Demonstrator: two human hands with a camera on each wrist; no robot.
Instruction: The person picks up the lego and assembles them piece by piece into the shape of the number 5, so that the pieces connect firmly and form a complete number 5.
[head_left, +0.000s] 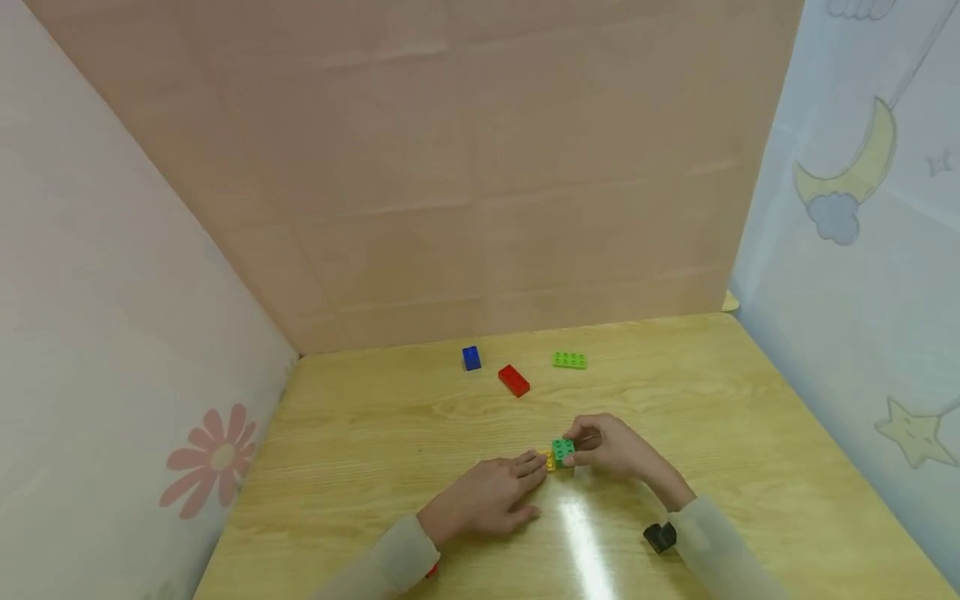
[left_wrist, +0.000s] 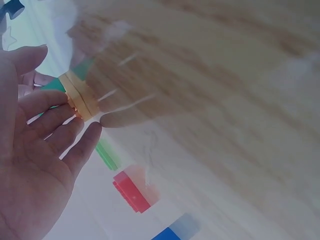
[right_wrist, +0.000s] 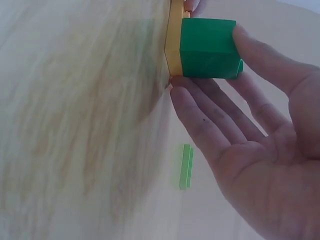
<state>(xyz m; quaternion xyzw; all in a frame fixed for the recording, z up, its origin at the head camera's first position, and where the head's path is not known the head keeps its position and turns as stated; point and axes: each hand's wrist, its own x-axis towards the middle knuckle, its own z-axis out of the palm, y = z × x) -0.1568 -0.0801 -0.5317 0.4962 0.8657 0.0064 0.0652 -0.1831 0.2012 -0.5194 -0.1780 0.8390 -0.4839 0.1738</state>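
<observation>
A thin yellow toy brick (head_left: 550,461) lies on the table with a green toy brick (head_left: 563,452) on its right end. My right hand (head_left: 611,450) pinches the green brick between thumb and fingers; the right wrist view shows the green block (right_wrist: 209,47) standing against the yellow plate (right_wrist: 174,42). From the left, my left hand (head_left: 495,496) lies palm down with its fingers extended, fingertips at the yellow brick and covering part of it. In the left wrist view, those fingers reach the side of the yellow brick (left_wrist: 80,97).
Farther back lie a blue brick (head_left: 471,358), a red brick (head_left: 513,381) and a light green brick (head_left: 570,360). A black piece (head_left: 660,537) sits beside the right sleeve. Under the left sleeve a bit of another red piece (head_left: 432,571) peeks out. Upright panels border the table's back and sides.
</observation>
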